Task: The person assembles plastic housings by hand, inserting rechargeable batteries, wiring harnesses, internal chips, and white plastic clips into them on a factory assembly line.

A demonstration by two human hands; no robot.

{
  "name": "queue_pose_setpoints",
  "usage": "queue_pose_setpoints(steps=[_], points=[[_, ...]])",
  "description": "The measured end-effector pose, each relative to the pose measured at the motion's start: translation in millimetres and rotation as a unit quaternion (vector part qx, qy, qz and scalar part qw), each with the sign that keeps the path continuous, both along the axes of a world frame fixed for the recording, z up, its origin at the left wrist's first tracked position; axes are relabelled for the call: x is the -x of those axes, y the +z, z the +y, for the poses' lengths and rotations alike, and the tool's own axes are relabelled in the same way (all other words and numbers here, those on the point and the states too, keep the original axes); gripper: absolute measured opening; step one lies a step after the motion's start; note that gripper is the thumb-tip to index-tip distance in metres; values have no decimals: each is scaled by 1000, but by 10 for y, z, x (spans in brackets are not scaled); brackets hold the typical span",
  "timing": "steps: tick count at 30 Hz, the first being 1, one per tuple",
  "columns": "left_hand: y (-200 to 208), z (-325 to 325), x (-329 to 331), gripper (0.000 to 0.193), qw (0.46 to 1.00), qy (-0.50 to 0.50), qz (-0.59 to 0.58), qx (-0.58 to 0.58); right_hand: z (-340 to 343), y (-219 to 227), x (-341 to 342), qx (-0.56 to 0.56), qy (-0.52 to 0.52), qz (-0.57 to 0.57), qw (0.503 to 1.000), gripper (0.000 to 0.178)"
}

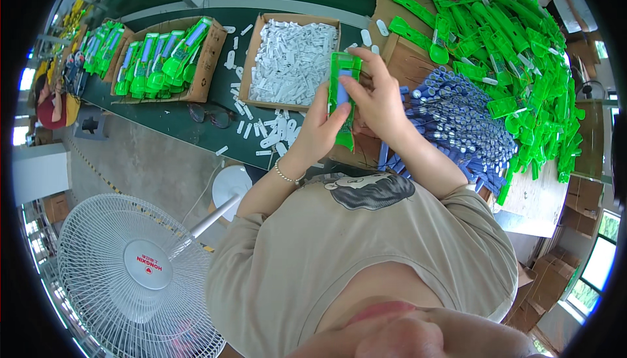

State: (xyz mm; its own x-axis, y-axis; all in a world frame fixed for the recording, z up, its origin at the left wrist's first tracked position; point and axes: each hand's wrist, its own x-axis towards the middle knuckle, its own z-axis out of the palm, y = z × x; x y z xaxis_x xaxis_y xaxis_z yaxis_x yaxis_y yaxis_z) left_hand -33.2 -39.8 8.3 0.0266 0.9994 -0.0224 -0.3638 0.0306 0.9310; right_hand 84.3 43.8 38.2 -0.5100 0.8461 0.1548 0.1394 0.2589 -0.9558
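Note:
Above the table edge, both my hands hold one long green plastic housing [345,139]. A blue cylindrical cell [343,94] lies inside its open face. My left hand [319,126] grips the housing from the left, thumb against the lower part of the cell. From the right, my right hand [381,100] closes on the housing, its thumb pressing on the cell's upper part and its index finger near the top end. Just right of my right hand lies a big heap of blue cylindrical cells [450,107] with thin wires. Fingers behind the housing are partly hidden.
A cardboard box [245,87] of small white plastic pieces stands ahead; loose white pieces [277,129] lie around it. Further left are a box [212,48] of green housings and eyeglasses [210,115]. Green housings [483,31] heap at right. A fan [140,260] stands left; another person [53,107] sits far left.

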Motion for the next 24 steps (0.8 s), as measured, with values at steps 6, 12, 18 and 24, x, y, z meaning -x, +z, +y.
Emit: queue_pose_setpoints(steps=[6, 12, 18, 24], points=[[-93, -360, 398, 35, 987, 151, -43, 34, 411, -3, 468, -12, 65, -17, 998, 35], [-60, -520, 739, 28, 965, 257, -45, 35, 989, -397, 1209, -300, 140, -352, 876, 18], [-104, -592, 833, 30, 945, 325, -18, 22, 959, -479, 1417, -345, 279, -454, 773, 14], [-178, -521, 822, 30, 940, 332, -47, 57, 1036, -617, 1316, -446, 276, -361, 771, 13]])
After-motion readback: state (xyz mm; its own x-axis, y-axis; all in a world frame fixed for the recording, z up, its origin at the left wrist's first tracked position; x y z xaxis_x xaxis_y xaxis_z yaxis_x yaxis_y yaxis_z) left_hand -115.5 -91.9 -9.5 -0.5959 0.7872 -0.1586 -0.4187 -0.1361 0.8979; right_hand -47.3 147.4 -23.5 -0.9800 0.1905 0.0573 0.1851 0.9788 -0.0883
